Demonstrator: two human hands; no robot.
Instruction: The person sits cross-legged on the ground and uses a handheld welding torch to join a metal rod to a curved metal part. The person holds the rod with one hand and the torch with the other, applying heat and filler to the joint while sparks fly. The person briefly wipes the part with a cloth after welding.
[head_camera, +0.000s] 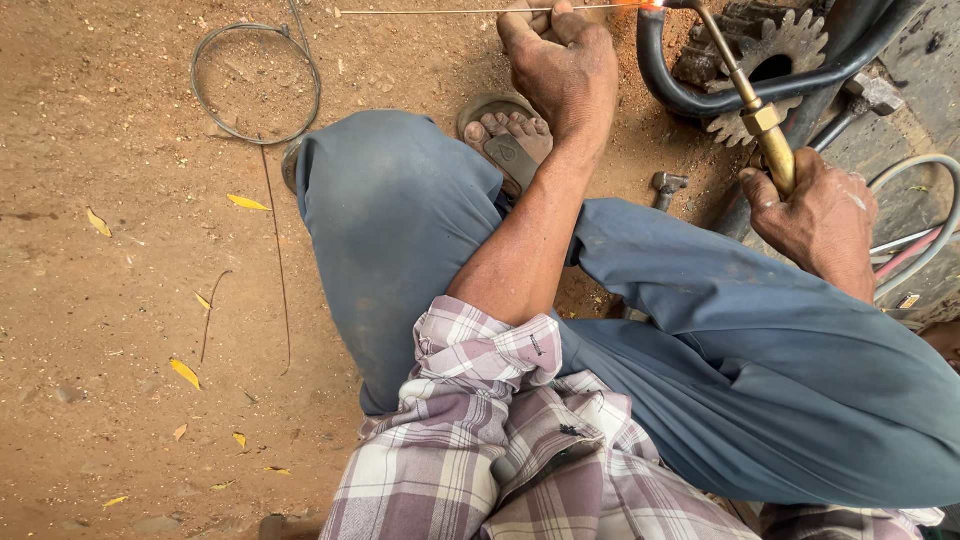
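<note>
From the head camera, looking down, the person squats on bare reddish dirt (120, 300), knees in blue-grey trousers (400, 230) and a rolled checked sleeve (480, 370) filling the lower middle.

The left hand (560, 65) is raised near the top edge, its grip pressed together in a fist around a thin metal rod (440, 11). The rod runs level along the top of the picture, sticking out to the left of the fist, and its other end reaches a small orange glow (650, 6) at the top.

The right hand (815, 215) sits lower on the right, its grip wrapped around the brass handle of a torch (770, 135). The torch's slim tube slants up and left from that hand, and its tip meets the same glow, touching or just beside the rod's end; which, I cannot tell.

Just under the glow curves a black bent pipe (700, 95), and behind it lies a rusty toothed gear (790, 45). A hammer head (875, 92) lies to the right of the gear. Hoses (925, 215) loop past the right wrist.

Below the left hand a sandalled foot (510, 140) rests on the dirt. A wire ring (255, 85) lies well apart at upper left, with yellow leaves (185, 373) scattered about.
</note>
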